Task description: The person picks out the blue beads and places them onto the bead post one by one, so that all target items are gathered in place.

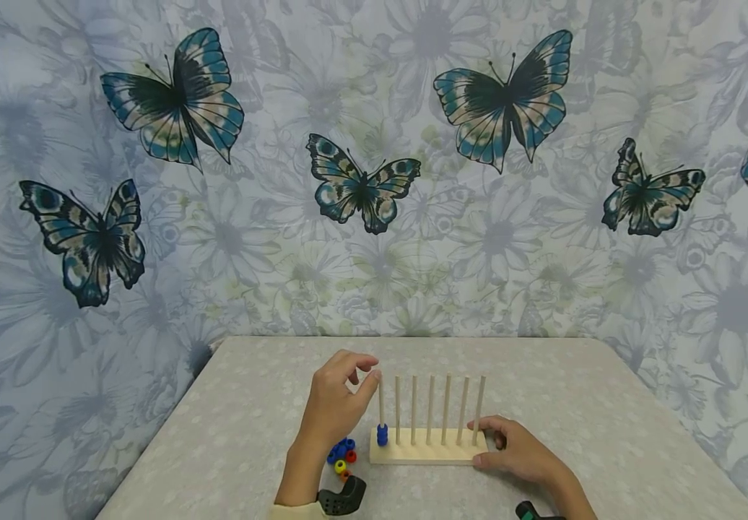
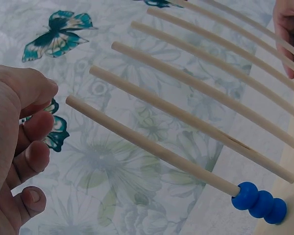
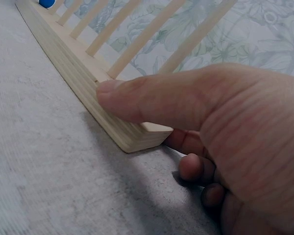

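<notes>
A pale wooden peg stand (image 1: 426, 456) with a row of upright pegs stands on the table. Three blue beads (image 2: 260, 203) are stacked at the foot of its leftmost peg (image 2: 152, 146). Close to the top of that peg is my left hand (image 1: 335, 404), its fingers loosely bent; no bead shows among them in the left wrist view. My right hand (image 1: 520, 451) grips the right end of the stand's base (image 3: 137, 139), thumb along the front edge and fingers behind.
Loose beads lie left of the stand, partly behind the left forearm: several blue beads (image 1: 340, 449), a red bead (image 1: 351, 456), a yellow bead (image 1: 340, 466) and an orange one. Beyond the table (image 1: 270, 361) hangs butterfly-patterned cloth (image 1: 374, 274).
</notes>
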`<state>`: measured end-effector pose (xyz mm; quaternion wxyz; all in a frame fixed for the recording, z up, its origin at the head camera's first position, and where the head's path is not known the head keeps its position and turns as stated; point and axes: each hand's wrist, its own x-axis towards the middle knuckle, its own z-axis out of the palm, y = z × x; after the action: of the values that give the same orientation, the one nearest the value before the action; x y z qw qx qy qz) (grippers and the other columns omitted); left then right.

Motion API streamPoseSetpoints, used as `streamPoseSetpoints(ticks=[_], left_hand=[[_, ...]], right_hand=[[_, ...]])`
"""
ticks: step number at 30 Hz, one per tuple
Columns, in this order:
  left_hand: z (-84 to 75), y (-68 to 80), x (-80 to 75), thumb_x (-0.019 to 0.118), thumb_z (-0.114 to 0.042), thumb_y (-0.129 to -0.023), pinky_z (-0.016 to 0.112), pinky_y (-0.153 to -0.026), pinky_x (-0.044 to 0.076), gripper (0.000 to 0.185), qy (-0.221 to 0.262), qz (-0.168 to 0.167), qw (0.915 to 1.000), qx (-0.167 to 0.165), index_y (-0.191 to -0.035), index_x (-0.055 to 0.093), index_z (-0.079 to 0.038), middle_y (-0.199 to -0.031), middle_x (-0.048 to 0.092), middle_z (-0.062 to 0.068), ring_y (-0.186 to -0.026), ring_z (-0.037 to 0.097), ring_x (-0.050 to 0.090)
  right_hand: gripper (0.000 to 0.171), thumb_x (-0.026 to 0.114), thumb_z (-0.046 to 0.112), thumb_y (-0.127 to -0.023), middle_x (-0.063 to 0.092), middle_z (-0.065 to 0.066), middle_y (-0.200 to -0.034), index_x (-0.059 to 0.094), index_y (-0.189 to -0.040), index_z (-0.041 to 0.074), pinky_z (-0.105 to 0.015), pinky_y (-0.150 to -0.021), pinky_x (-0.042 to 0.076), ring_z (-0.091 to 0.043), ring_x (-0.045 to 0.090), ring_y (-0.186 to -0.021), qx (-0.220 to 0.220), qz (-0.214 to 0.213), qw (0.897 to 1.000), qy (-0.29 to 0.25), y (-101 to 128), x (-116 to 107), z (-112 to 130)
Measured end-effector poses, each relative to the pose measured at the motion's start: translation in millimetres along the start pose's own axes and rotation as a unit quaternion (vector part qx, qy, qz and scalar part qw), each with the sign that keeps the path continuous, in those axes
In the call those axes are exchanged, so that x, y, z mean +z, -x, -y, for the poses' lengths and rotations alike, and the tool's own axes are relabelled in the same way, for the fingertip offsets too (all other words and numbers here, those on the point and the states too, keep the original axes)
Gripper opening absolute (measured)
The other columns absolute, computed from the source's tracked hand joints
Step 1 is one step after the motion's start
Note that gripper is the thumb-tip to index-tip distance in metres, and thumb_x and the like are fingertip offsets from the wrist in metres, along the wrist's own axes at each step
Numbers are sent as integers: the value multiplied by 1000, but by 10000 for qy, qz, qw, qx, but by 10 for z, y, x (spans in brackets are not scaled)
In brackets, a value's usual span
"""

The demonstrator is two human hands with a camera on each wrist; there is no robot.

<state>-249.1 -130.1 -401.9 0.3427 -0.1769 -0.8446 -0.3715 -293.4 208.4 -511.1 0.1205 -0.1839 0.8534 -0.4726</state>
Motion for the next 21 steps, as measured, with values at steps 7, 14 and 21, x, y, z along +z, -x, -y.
streamPoseSetpoints(ticks=[7,14,21], left_hand=[[1,2,17,76,-20,-90,21,-61,46,12,-9,-159,9998,113,-102,74,-23,-93,66,-8,-74,9,53],[26,25,-43,76,-19,-89,21,-61,46,13,-140,-226,9994,220,-102,74,-22,-92,66,-8,-73,9,53],[82,120,-111,76,-19,-89,19,-56,43,16,-147,-302,9994,-47,-104,73,-24,-93,65,-9,-73,9,52]], right_hand=[[58,85,27,-78,49,-7,-87,65,-130,12,-25,-61,35,-14,41,-76,-34,14,10000,24,10,-15,-3],[58,85,27,-78,53,-7,-90,64,-131,14,-26,-62,37,-14,43,-77,-56,-59,10000,50,-23,-3,-18],[58,86,26,-77,49,-6,-88,65,-130,14,-26,-61,35,-14,41,-77,-38,-32,10000,14,-26,9,-36]])
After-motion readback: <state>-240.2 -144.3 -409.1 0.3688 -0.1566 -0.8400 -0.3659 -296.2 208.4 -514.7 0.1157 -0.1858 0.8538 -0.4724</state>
